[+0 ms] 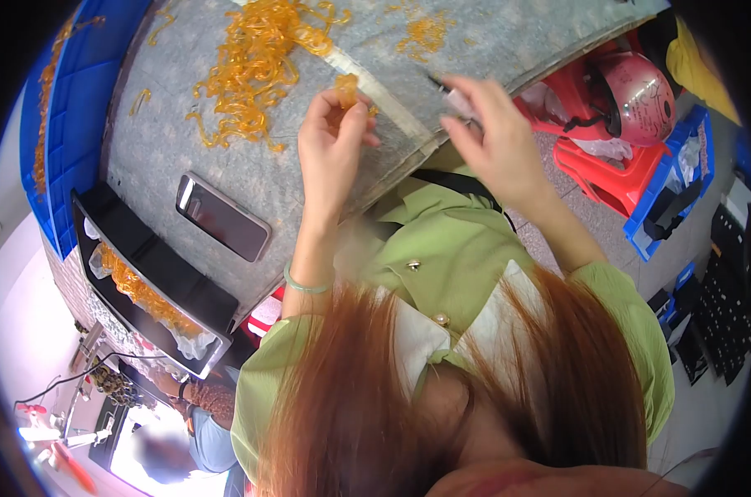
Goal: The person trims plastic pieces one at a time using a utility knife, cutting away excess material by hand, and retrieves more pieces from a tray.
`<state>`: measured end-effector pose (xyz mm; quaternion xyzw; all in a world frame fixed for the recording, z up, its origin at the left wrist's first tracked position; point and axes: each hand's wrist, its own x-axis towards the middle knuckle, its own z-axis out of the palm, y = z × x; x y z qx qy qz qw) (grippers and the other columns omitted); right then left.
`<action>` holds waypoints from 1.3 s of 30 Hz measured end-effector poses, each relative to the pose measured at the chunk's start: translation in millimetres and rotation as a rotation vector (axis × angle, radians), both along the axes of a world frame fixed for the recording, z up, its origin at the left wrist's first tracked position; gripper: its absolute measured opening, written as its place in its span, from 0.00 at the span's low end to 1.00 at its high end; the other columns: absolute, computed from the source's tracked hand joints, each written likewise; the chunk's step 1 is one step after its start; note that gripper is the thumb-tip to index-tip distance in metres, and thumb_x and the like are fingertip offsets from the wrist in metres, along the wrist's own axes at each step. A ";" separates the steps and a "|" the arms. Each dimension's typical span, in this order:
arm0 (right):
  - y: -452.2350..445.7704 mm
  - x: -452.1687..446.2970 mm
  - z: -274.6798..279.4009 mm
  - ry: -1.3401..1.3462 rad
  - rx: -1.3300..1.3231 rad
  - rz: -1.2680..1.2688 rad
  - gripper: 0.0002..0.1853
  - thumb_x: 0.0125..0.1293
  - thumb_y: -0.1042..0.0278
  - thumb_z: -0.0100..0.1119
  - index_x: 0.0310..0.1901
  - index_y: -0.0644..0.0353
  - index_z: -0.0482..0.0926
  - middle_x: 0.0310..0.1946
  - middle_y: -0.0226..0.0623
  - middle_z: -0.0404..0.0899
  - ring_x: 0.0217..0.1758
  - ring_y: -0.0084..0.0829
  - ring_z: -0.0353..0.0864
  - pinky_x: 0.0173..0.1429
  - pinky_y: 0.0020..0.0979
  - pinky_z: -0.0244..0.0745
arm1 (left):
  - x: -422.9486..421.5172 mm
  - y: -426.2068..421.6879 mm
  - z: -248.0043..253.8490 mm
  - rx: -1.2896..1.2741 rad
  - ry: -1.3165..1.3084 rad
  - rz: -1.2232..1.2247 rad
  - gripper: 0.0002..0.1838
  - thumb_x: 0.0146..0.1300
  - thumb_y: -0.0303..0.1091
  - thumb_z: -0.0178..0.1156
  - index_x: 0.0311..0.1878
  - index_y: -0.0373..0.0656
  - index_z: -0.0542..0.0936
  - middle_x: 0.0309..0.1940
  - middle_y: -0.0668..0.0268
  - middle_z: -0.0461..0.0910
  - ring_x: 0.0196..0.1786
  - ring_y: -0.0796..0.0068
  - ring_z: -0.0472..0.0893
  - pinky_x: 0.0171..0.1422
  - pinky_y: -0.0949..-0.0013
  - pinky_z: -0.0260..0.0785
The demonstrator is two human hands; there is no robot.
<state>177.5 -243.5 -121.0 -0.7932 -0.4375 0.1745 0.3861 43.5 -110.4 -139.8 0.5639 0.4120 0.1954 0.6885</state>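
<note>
Near the table's front edge, my left hand (334,137) is closed on an amber-coloured translucent piece (347,85), pinched between thumb and fingers. To its right, my right hand (495,137) is closed around a small tool (458,103) with a dark thin tip and a pale body; it is slightly blurred. The two hands are apart. Beyond my left hand lies a large heap of curly amber pieces (247,74) on the grey cloth-covered table (297,211). A smaller scatter of amber bits (425,35) lies beyond the tool.
A phone (223,217) lies left of my left hand. Further left are a blue bin (81,124) and a black tray (156,273) holding amber pieces. Right of the table are a red stool (603,178), a pink helmet (640,99) and a blue crate (669,195). Another person (211,431) is at lower left.
</note>
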 end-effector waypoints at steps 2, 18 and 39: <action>22.8 18.4 -6.0 -0.095 0.091 0.078 0.13 0.57 0.70 0.58 0.45 0.60 0.73 0.34 0.38 0.76 0.31 0.38 0.77 0.29 0.33 0.71 | -11.1 5.8 8.3 -0.281 -0.207 0.051 0.07 0.64 0.25 0.50 0.45 0.37 0.71 0.40 0.58 0.77 0.34 0.73 0.78 0.36 0.72 0.74; 93.3 44.0 -5.3 0.795 -0.143 0.189 0.11 0.63 0.65 0.57 0.42 0.62 0.76 0.26 0.30 0.75 0.17 0.16 0.65 0.20 0.21 0.56 | -46.5 11.6 0.1 -0.737 -0.692 0.070 0.04 0.65 0.31 0.54 0.39 0.42 0.73 0.35 0.66 0.74 0.43 0.71 0.77 0.45 0.69 0.75; 21.0 -3.2 -12.0 1.308 0.098 -0.003 0.07 0.63 0.71 0.56 0.40 0.64 0.75 0.25 0.25 0.73 0.16 0.10 0.60 0.17 0.16 0.49 | 1.7 -14.5 18.8 -0.077 -0.024 -0.090 0.07 0.61 0.29 0.60 0.38 0.36 0.79 0.31 0.71 0.79 0.34 0.86 0.75 0.41 0.79 0.67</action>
